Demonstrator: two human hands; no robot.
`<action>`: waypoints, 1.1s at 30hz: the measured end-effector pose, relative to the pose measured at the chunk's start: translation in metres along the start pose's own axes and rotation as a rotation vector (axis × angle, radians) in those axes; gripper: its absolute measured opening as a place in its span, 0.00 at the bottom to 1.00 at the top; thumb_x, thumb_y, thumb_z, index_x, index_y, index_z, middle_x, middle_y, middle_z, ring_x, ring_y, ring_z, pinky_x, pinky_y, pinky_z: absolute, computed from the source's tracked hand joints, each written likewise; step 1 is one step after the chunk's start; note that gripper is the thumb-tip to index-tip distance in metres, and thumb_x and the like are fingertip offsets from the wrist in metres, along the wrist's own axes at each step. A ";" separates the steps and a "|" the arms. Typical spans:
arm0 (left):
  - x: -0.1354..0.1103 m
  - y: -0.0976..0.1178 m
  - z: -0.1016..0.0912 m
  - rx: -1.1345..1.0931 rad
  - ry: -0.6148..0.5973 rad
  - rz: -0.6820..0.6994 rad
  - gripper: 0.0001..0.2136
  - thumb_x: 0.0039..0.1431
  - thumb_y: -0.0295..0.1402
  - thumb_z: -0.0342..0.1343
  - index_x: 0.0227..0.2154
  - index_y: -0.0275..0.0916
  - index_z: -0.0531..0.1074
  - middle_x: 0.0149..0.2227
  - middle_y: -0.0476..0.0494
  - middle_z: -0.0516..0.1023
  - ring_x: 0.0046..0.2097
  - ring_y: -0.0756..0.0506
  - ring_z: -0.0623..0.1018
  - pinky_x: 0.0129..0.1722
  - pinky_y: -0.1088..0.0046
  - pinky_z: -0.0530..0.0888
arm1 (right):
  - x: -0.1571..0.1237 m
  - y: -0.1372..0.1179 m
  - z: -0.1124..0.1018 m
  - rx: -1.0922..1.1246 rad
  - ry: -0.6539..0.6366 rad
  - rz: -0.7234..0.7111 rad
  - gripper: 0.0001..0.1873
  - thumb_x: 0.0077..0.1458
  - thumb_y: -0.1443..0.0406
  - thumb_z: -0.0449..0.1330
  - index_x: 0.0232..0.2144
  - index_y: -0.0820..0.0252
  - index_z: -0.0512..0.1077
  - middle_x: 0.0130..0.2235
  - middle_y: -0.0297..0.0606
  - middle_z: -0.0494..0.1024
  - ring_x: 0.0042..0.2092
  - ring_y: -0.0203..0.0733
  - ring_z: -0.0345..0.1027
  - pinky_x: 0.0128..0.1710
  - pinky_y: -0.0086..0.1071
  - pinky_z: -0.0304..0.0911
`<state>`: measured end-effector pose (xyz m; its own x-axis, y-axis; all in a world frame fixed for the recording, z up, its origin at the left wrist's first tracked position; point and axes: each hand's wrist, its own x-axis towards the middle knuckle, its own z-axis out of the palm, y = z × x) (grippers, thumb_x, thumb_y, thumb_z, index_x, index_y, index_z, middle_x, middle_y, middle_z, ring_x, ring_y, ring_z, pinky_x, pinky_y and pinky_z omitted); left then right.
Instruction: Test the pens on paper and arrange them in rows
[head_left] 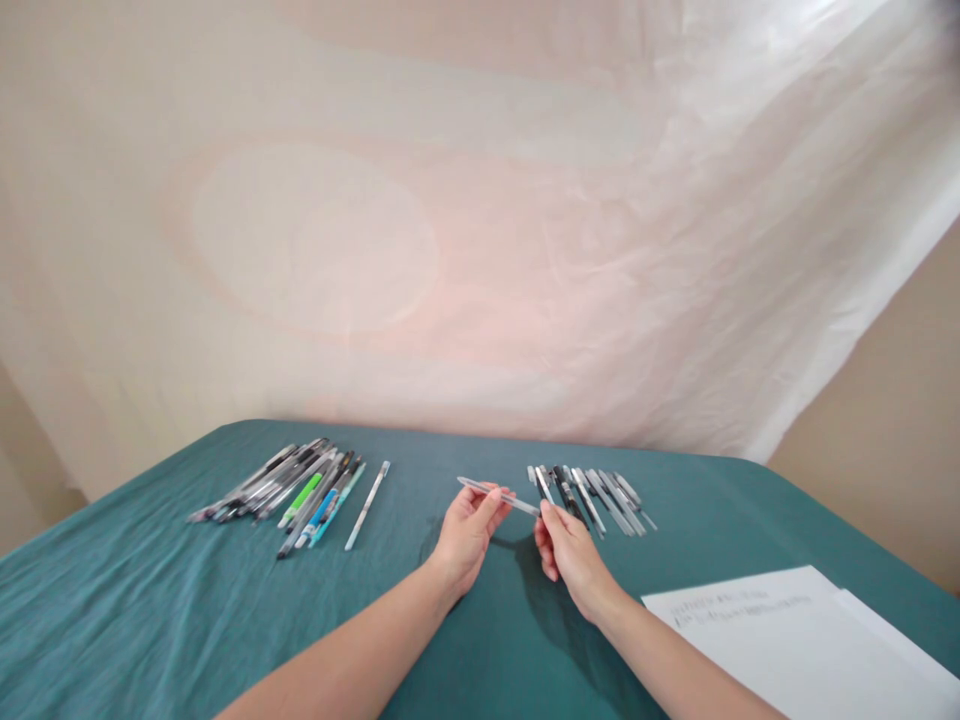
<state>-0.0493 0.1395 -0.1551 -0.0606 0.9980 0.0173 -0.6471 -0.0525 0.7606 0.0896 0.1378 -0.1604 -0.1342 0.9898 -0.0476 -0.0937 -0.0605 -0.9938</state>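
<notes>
Between my two hands, above the middle of the table, is a slim translucent pen (517,503). My left hand (469,535) pinches it along its barrel, and its left tip sticks out past the fingers. At the other end, the fingers of my right hand (571,555) are closed on it; that end is partly hidden by them. Just beyond my right hand lies a row of pens (604,500), mostly clear, black and white. Left of my left hand a single pale pen (367,506) lies apart from a larger heap of pens (292,490).
A dark green cloth covers the table (150,620). White paper sheets (787,640) with rows of scribbled marks lie at the right front. Behind the table hangs a pale pinkish cloth (487,250). A green pen (300,500) and blue ones lie in the left heap.
</notes>
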 end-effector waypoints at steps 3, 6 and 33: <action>-0.001 0.001 0.001 0.020 -0.022 -0.012 0.11 0.46 0.31 0.60 0.33 0.35 0.68 0.34 0.44 0.75 0.41 0.48 0.74 0.48 0.69 0.67 | 0.000 -0.001 0.000 0.006 -0.005 0.017 0.23 0.49 0.47 0.50 0.20 0.61 0.60 0.16 0.25 0.57 0.13 0.25 0.48 0.08 0.20 0.45; -0.002 0.002 0.002 0.046 -0.020 -0.010 0.12 0.45 0.32 0.60 0.33 0.34 0.69 0.33 0.43 0.75 0.40 0.48 0.74 0.48 0.68 0.67 | 0.001 -0.002 0.000 0.010 -0.018 0.036 0.23 0.50 0.47 0.49 0.20 0.60 0.60 0.15 0.24 0.56 0.13 0.25 0.47 0.08 0.20 0.45; -0.002 -0.001 0.002 0.187 0.096 0.016 0.13 0.44 0.39 0.60 0.25 0.34 0.68 0.26 0.46 0.74 0.32 0.51 0.74 0.36 0.73 0.72 | -0.002 0.006 0.003 -0.142 0.068 -0.140 0.20 0.51 0.47 0.48 0.24 0.58 0.61 0.17 0.26 0.59 0.16 0.30 0.52 0.13 0.24 0.51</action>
<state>-0.0472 0.1380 -0.1548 -0.1475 0.9888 -0.0244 -0.4936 -0.0522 0.8681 0.0866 0.1347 -0.1659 -0.0622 0.9940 0.0904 0.0339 0.0927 -0.9951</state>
